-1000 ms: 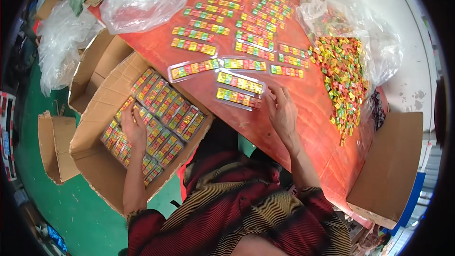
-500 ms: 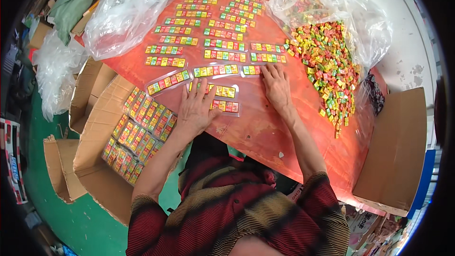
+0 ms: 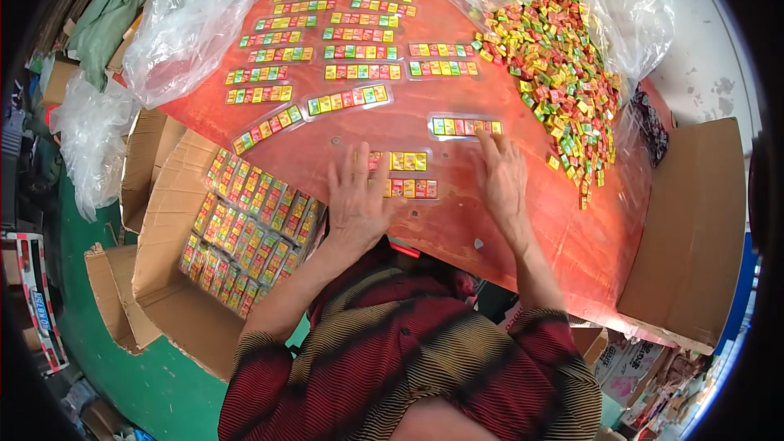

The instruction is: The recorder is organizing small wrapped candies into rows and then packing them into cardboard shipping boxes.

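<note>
Across the red table (image 3: 457, 220) everything is laid out in rows, and just below the person's chest edge of it sit the two hands. At the lower left, beside the table, an open cardboard box (image 3: 163, 278) holds many clear strips of small bright sweets packed side by side, slanting from upper left to lower right. Upper right, a clear plastic bag (image 3: 637, 16) spills a heap of loose sweets (image 3: 563, 73) in yellow, red and green onto the table. Further up, rows of filled strips (image 3: 343, 33) lie crosswise.

Nearest the hands are two short strips (image 3: 404, 173), one above the other, their long axes running left to right; they lie between the hands, with the left hand (image 3: 355, 200) flat over their left ends, fingers spread, palm down, pressing rather than gripping. Its reach is the shorter. One more strip (image 3: 465, 126) lies just beyond the right hand (image 3: 500, 180), whose extended fingertips touch or nearly touch its lower edge; this hand too is flat and grips nothing.
</note>
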`<state>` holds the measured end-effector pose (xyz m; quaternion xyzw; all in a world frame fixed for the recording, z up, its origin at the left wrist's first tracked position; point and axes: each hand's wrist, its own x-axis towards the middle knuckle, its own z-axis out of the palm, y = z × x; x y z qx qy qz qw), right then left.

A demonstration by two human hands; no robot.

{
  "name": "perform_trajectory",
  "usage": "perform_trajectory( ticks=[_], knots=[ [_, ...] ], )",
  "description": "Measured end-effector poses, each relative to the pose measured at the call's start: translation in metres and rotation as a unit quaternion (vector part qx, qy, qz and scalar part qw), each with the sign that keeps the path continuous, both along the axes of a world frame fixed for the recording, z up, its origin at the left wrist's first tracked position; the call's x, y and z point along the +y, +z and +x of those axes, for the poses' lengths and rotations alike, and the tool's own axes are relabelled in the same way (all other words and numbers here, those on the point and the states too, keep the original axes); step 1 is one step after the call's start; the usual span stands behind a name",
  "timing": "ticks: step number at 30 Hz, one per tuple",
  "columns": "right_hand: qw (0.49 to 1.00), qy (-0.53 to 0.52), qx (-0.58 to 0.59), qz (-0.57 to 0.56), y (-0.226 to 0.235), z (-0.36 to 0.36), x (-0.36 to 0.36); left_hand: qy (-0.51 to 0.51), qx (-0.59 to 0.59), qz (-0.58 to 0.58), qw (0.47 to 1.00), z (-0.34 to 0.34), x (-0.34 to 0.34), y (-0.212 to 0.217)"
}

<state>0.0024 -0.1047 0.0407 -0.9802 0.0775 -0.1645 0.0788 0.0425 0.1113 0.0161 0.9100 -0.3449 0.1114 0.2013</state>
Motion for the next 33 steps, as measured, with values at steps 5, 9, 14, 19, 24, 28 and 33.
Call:
perform_trajectory(
  ticks=[5, 9, 14, 19, 24, 28, 33],
  knots=[
    [0.984, -0.004, 0.029, 0.173, -0.010, -0.029, 0.044, 0.118, 0.117, -0.014, 0.986, -0.012, 0.017, 0.019],
    [0.981, -0.036, 0.061, 0.183, -0.012, -0.034, 0.063, 0.109, 0.134, -0.066, 0.983, -0.021, 0.016, 0.014],
    [0.955, -0.002, 0.021, 0.295, -0.017, -0.037, 0.057, 0.143, 0.208, -0.134, 0.958, -0.024, 0.019, 0.005],
    [0.911, 0.013, 0.057, 0.409, -0.022, -0.036, 0.056, 0.158, 0.288, -0.213, 0.920, -0.022, 0.021, 0.007],
    [0.949, 0.046, -0.021, 0.312, -0.008, -0.017, 0.041, 0.163, 0.086, -0.117, 0.976, -0.002, 0.035, 0.019],
    [0.977, 0.088, -0.073, 0.181, 0.013, 0.019, 0.034, 0.228, -0.146, -0.035, 0.962, 0.051, 0.058, 0.022],
    [0.949, 0.239, -0.070, 0.193, 0.005, 0.081, 0.091, 0.373, 0.063, -0.022, 0.925, 0.083, 0.096, 0.009]
  ],
)
